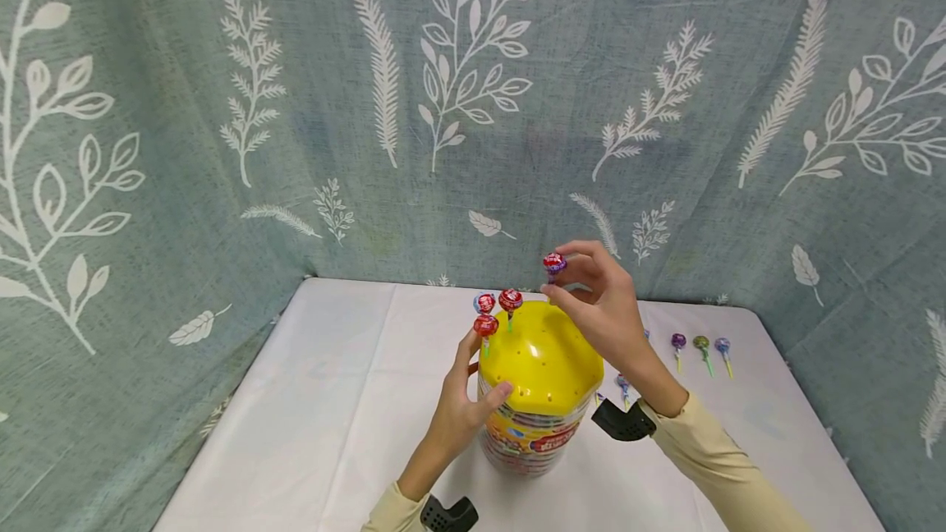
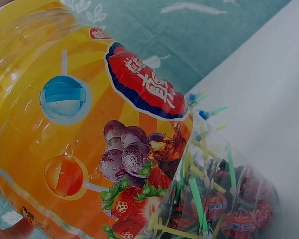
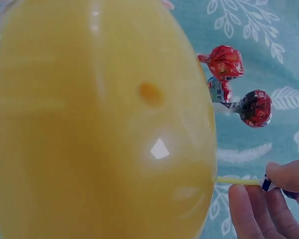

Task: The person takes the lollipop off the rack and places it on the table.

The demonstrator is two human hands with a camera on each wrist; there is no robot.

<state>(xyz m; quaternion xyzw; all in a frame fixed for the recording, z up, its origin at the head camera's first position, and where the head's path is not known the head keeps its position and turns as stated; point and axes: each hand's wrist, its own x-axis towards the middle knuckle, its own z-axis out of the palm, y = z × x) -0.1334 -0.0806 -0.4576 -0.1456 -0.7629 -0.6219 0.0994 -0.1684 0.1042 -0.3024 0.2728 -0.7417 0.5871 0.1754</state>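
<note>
A tall clear candy jar with a yellow domed lid stands on the table. Around its upper left side, my left hand steadies it, thumb on the lid's rim. My right hand pinches a lollipop in a red and purple wrapper above the lid's far right. In the right wrist view the yellow lollipop stick reaches the lid surface; whether it is in a hole cannot be told. Upright in the lid stand a dark red lollipop, a blue-red lollipop and a red lollipop.
On the white tablecloth to the right lie several loose lollipops, among them a purple one, a green one and a blue one. A leaf-patterned curtain hangs behind the table. More lollipops fill the jar's bottom.
</note>
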